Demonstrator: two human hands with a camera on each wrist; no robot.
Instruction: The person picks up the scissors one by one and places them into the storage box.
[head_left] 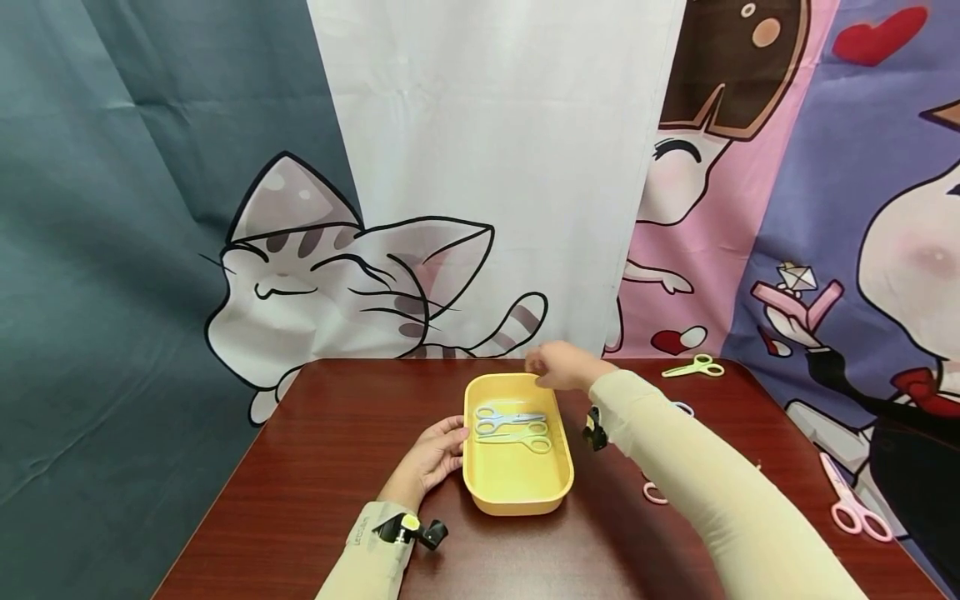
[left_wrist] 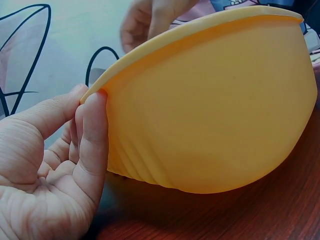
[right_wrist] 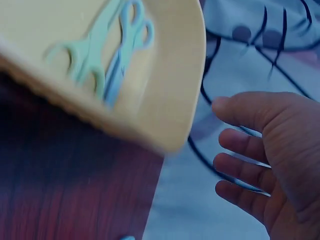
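A yellow plastic basket (head_left: 517, 487) stands on the table, holding blue scissors (head_left: 517, 418) and green scissors (head_left: 510, 437) side by side. My left hand (head_left: 435, 454) is at its left side; in the left wrist view the thumb and fingers pinch the rim (left_wrist: 200, 25). Near the basket's far right corner, my right hand (head_left: 567, 365) is raised. In the right wrist view that hand (right_wrist: 280, 155) has its fingers loosely extended, apart from the basket, with nothing in it.
More scissors lie right of the basket: a green pair (head_left: 697, 366) at the back edge, a pink pair (head_left: 847, 504) by the right edge. A blue handle (head_left: 684, 408) and a pink handle (head_left: 654, 493) show partly behind my right arm. A cartoon-printed curtain (head_left: 487, 167) hangs behind the table.
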